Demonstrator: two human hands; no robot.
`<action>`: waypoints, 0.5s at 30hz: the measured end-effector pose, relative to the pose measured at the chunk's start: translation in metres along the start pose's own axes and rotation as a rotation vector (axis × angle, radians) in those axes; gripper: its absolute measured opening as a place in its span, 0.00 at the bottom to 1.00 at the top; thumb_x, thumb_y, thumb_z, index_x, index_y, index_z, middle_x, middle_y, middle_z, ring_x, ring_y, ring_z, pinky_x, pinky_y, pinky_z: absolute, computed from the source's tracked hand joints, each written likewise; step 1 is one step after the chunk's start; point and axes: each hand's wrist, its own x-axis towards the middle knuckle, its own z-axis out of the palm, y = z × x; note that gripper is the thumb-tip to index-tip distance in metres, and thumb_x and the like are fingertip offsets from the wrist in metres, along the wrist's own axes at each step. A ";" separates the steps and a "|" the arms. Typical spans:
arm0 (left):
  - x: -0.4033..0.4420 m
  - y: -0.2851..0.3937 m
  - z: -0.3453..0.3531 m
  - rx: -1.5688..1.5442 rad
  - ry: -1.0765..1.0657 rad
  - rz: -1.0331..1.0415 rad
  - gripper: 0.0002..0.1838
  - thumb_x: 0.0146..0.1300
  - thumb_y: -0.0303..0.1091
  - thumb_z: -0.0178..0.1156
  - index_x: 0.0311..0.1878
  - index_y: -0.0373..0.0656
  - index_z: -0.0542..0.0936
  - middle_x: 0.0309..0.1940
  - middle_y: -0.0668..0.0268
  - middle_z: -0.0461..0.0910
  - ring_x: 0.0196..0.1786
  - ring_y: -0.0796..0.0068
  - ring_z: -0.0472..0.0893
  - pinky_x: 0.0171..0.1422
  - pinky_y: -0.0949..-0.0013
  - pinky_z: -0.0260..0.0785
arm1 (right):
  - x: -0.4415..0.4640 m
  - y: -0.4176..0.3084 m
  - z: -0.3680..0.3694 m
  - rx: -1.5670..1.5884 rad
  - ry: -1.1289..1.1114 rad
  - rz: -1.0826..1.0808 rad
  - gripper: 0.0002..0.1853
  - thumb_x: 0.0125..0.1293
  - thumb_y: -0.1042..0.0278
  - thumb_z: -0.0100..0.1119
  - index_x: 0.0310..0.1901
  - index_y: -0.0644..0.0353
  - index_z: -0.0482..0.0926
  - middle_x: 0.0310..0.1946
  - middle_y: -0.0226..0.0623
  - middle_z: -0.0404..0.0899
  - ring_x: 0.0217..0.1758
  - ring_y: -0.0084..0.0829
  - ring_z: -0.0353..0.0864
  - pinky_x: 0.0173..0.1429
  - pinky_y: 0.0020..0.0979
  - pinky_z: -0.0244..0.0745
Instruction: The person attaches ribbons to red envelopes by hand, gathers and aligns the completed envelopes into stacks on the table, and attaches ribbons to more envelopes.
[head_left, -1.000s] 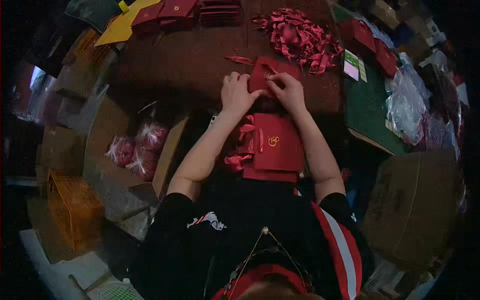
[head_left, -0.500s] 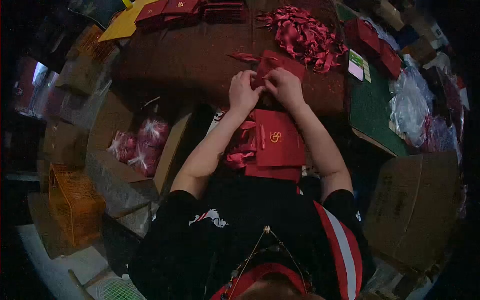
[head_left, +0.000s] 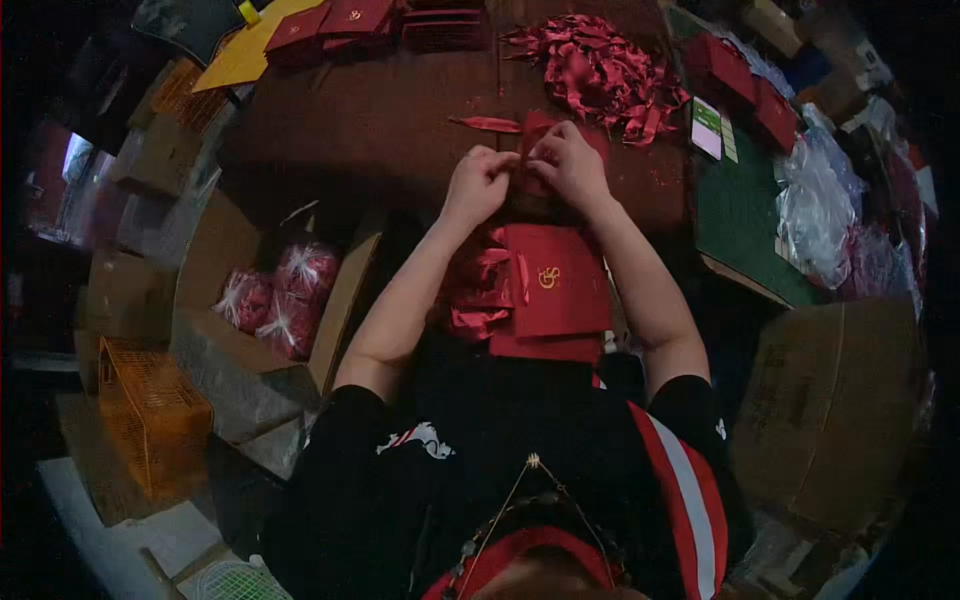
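Note:
A red bag or box (head_left: 538,128) lies on the brown table, partly covered by my hands. My left hand (head_left: 480,182) is at its left edge, thumb and fingers pinched together on something too small to make out. Over the red piece, my right hand (head_left: 567,168) is bent with its fingertips pressed together, and what they hold is hidden. A loose red ribbon (head_left: 487,124) lies just beyond my left hand. Nearer my body rests a stack of red bags (head_left: 560,285) with a gold emblem, red ribbons (head_left: 482,290) along its left side.
On the brown table (head_left: 380,120) are a ribbon heap (head_left: 600,80) and red stacks (head_left: 355,18) at the back. A phone (head_left: 706,130) lies on a green surface (head_left: 735,215) at right. An open carton (head_left: 215,250) at left holds bagged red items (head_left: 290,300).
My left hand has shifted slightly left from the red piece, and my right fingers have changed their bend. The loose ribbon now lies flatter, apart from the piece's top.

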 end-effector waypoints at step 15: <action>0.011 0.009 0.008 0.417 0.046 0.036 0.06 0.58 0.29 0.65 0.38 0.42 0.87 0.44 0.56 0.79 0.51 0.51 0.78 0.55 0.52 0.73 | -0.003 0.010 0.013 0.327 -0.058 0.120 0.13 0.53 0.61 0.77 0.37 0.58 0.88 0.38 0.34 0.81 0.44 0.31 0.84 0.51 0.32 0.79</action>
